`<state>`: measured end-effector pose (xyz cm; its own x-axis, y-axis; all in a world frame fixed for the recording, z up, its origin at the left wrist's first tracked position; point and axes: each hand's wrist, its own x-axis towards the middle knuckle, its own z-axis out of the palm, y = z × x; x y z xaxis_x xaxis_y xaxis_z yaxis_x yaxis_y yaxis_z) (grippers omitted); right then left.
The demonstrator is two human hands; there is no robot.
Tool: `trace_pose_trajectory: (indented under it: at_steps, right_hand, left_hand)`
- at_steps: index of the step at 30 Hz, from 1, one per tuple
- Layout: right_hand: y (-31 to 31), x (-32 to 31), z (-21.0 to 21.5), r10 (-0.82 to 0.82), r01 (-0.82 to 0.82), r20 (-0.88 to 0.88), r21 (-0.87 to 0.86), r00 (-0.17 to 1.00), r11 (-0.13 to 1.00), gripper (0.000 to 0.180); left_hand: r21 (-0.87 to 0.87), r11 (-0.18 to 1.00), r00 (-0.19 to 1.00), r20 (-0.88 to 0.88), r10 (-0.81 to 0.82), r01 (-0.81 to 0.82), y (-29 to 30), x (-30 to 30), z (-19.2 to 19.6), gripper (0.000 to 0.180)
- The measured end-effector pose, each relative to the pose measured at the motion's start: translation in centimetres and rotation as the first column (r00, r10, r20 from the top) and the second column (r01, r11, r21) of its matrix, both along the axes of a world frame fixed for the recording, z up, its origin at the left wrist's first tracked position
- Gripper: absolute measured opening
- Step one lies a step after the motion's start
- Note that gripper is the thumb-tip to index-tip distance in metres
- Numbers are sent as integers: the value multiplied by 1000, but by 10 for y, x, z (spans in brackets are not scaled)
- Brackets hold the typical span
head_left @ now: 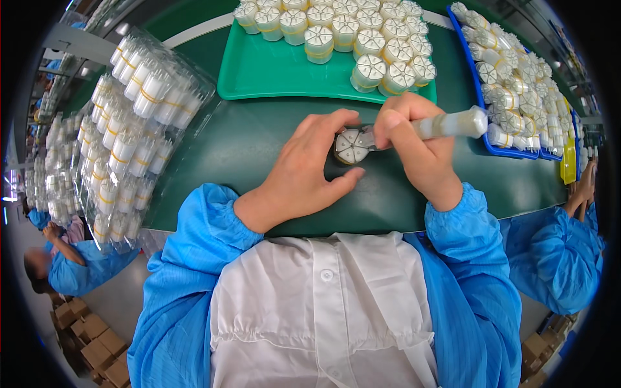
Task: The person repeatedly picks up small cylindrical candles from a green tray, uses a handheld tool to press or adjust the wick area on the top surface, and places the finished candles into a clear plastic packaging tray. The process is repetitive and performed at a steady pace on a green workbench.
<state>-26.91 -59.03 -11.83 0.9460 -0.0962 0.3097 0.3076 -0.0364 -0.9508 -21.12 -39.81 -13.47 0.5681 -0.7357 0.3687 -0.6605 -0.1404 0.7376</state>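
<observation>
A round bundle of white wedge-shaped pieces (351,147) stands upright on the green table in front of me. My left hand (303,169) curves around its left side, thumb and index finger spread apart; any contact with the bundle is hard to make out. In my right hand (417,139) is a tool with a thick, pale, wrapped handle (453,123), gripped in closed fingers. Its flat, metal-looking end (367,138) reaches the right edge of the bundle. The handle sticks out to the right, and part of the tool is hidden by my fingers.
A green tray (284,79) of similar banded bundles lies beyond my hands. Blue trays (482,103) heaped with bundles and a yellow tray (568,155) are at right. Clear plastic trays (200,97) of white banded pieces stack at left. Co-workers in blue (550,258) sit on both sides.
</observation>
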Motion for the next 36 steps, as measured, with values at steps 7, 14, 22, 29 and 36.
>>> trace_pose_trajectory:
  at_steps: [7,14,22,29,36]
  right_hand:
    - [1,0,8,1,-2,12,113,1000,994,22]
    - [5,-1,7,-62,62,-10,36,998,997,23]
    - [5,2,3,-53,54,-24,35,998,998,25]
    - [3,1,3,-77,77,-10,-2,997,997,26]
    - [-4,-2,5,-75,75,31,-9,997,997,25]
  left_hand:
    - [26,998,999,18,49,-50,7,3,2,66]
    - [110,840,790,421,445,-532,80,39,13,49]
    - [61,865,692,630,353,-498,41,46,33,43]
    - [115,873,736,596,321,-474,-47,89,18,43]
    - [14,917,830,431,354,-398,-41,73,32,43]
